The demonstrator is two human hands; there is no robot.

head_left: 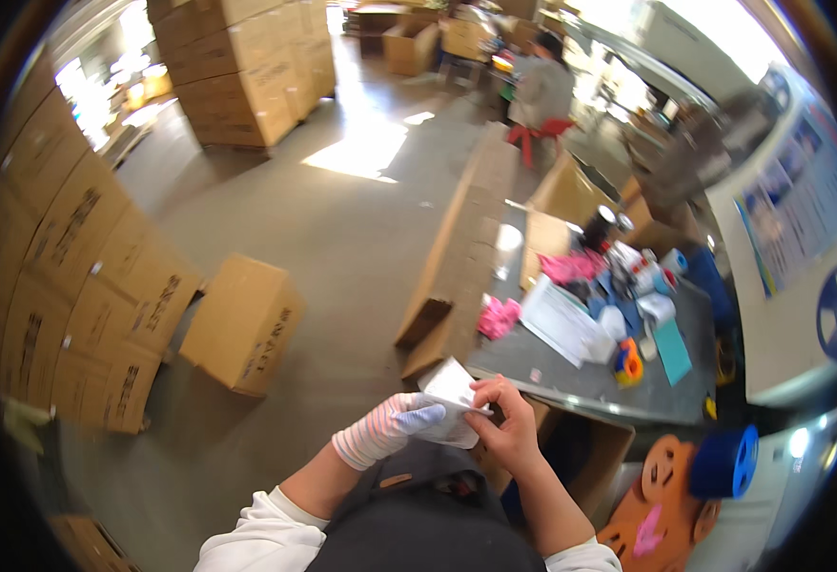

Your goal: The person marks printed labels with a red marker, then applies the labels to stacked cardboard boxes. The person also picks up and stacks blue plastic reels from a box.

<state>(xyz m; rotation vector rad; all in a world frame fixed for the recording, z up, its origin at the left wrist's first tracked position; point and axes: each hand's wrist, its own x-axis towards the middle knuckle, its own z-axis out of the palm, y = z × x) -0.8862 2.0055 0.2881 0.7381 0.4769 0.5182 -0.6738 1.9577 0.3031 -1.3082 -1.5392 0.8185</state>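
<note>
In front of my dark apron, my left hand, in a glove with a striped cuff, is closed on a small folded white paper. My bare right hand pinches the right edge of the same paper between thumb and fingers. Whether it is one sheet or a thin stack cannot be made out. Just beyond my hands is the near edge of a dark worktable.
A long cardboard piece lies along the table's left side. Pink cloth, papers and tape rolls cover the tabletop. A closed carton stands on the floor by stacked cartons. A person sits on a red stool far off.
</note>
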